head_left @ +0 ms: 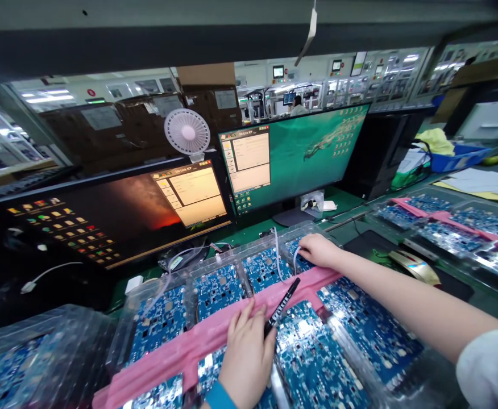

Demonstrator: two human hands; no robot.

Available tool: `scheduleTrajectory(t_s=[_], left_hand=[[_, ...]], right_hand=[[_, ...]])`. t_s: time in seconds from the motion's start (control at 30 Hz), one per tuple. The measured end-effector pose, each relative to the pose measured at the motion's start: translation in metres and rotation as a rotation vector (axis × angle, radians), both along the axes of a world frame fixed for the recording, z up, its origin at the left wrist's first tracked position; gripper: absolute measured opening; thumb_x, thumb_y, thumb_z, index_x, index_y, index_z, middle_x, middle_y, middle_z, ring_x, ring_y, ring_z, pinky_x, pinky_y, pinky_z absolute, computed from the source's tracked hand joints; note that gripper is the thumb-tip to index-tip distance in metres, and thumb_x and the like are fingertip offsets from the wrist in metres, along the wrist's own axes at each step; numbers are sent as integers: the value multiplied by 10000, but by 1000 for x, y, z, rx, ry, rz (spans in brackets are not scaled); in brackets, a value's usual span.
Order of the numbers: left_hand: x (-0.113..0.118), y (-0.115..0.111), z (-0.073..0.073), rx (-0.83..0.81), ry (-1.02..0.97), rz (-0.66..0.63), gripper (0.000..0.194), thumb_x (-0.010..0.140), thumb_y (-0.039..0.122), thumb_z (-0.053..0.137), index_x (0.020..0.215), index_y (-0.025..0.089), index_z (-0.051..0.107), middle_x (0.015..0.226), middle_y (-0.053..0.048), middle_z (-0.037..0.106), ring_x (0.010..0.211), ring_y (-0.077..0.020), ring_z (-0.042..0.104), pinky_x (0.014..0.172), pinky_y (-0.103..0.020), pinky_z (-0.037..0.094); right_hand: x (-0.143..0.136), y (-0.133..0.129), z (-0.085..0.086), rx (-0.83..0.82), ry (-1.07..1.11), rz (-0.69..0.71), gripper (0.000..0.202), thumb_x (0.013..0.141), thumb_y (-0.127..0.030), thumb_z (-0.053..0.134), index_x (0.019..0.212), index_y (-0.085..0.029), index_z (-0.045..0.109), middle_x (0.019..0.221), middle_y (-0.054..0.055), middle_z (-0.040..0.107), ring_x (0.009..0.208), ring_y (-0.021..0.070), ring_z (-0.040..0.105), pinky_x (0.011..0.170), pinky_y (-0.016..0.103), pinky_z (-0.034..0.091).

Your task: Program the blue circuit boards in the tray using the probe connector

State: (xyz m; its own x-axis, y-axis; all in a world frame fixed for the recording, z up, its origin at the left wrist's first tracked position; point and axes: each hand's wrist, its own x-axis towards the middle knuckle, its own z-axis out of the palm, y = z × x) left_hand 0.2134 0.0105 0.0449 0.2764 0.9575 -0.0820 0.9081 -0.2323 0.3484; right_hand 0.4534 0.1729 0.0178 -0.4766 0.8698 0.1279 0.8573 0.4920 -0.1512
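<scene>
Pinching a white cable at its upper end, the fingertips of my right hand are pressed together over the far right part of the clear tray in front of me. Blue circuit boards sit in the compartments of that tray, and a pink strip runs over them from the near left towards the far right, with short branches coming off it. The cable hangs over a board at the far edge, just beyond the strip. My left hand, a blue band round its wrist, lies nearer, palm down, its fingers stretched out onto the strip and only slightly spread. Between its thumb and index finger I have a black marker clasped, slanting up towards the far right. To the left stands a stack of clear trays with boards inside; to the right are a gold mouse on a black pad and, past them, another tray of boards with its own pink strip. Two lit monitors stand along the far side, and a small white fan is near where they meet.
</scene>
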Motion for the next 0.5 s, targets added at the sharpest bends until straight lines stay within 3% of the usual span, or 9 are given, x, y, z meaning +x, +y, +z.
scheduleTrajectory(t_s=[0.13,0.23,0.37,0.5], left_hand=[[0,-1,0,18,3,-1,416,844,318,325,1207,150,442,1277,-75,427,1236,-225,262,1005,-460,209],[0,-3,3,10,7,3,431,847,334,315,1209,138,441,1278,-74,425,1240,-221,255,1011,-455,204],[1,-4,7,4,10,1,438,848,333,302,1214,133,436,1283,-81,417,1238,-230,258,1004,-465,209],[0,-4,6,7,4,23,433,841,329,314,1209,138,442,1291,-84,403,1234,-243,265,993,-475,225]], right_hand=[[1,-3,4,39,9,-17,225,826,-287,486,702,-127,585,728,50,555,755,157,490,723,234,321],[24,-5,13,76,51,-30,263,807,-393,518,726,-157,600,766,32,564,791,149,488,761,226,320],[100,-15,12,173,125,-252,328,846,-433,402,827,-171,597,880,56,561,849,151,483,776,240,321],[188,-37,-18,199,119,-497,359,777,-424,402,754,-132,610,826,148,566,776,240,501,682,349,315]])
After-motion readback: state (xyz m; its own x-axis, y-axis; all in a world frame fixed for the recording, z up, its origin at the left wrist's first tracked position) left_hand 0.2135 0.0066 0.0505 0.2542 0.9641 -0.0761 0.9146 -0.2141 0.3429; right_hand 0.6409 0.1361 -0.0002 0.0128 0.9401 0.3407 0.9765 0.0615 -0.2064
